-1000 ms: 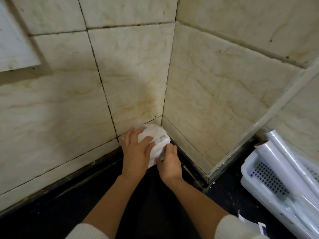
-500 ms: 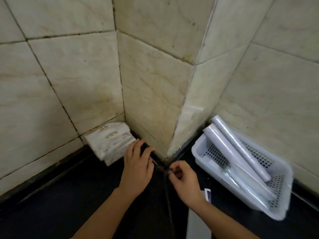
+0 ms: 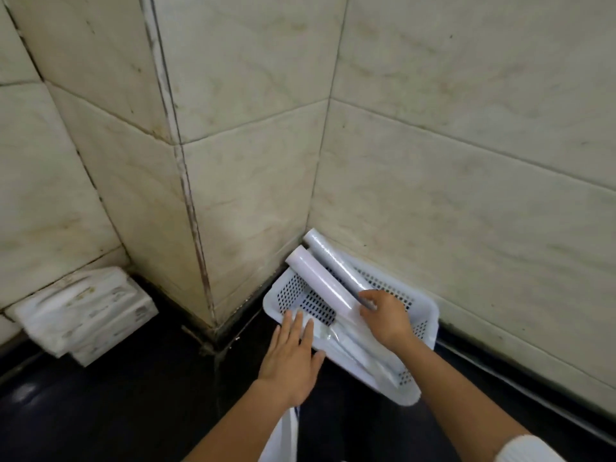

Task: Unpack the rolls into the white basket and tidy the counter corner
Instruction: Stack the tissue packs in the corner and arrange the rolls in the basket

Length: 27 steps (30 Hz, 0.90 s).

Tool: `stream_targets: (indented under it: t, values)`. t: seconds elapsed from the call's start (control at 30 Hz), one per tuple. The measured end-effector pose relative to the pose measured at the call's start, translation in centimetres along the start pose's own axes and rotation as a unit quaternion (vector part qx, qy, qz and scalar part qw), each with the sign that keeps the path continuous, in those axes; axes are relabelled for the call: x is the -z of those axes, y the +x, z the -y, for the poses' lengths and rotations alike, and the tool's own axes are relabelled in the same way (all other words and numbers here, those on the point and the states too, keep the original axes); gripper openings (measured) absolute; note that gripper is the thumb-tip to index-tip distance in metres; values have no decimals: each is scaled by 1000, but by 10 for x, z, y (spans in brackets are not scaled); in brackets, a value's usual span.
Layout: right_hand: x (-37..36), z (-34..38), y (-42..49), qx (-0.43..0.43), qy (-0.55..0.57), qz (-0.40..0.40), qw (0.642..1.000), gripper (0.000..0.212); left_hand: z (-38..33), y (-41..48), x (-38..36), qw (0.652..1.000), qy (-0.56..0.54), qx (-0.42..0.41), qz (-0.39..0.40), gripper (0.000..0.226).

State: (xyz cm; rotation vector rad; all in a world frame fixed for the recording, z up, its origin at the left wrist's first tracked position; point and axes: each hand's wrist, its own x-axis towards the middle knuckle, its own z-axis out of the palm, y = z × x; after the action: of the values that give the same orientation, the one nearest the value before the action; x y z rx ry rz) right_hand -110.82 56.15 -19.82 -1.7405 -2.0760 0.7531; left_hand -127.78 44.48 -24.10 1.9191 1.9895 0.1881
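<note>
Judging progress from the current head view, I rate the task as nearly complete. Two rolls (image 3: 328,281) lie in the white basket (image 3: 421,310) at lower centre-right of the frame, their far ends propped on the basket rim toward the wall corner. More wrapped rolls appear to lie flat beneath them; I cannot count these.

Remaining work, as I assess it: settle the rolls fully inside the basket, square the basket against the tiled wall (image 3: 466,161), and clear a strip of white packaging (image 3: 285,435) at the bottom edge of the frame.

Hand status:
- Right hand (image 3: 386,320): over the basket, fingers curled on the near end of the upper rolls.
- Left hand (image 3: 290,358): flat and spread, gripping nothing, fingertips touching the near-left basket rim.

A white soft pack (image 3: 83,311) sits against the wall at lower left, well apart from both hands.
</note>
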Motion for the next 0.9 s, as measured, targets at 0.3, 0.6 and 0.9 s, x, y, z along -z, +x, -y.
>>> stream_targets:
  t: [0.3, 0.6, 0.9]
  values:
    - [-9, -3, 37, 21, -53, 162, 985, 49, 6, -2, -4, 999, 21, -17, -20, 64]
    - [25, -12, 44, 22, 106, 132, 985, 43, -12, 53, 19, 986, -83, 41, -138, 59]
    - [85, -5, 66, 45, 187, 20, 981, 47, -42, 157, 29, 994, 49, -78, -62, 71]
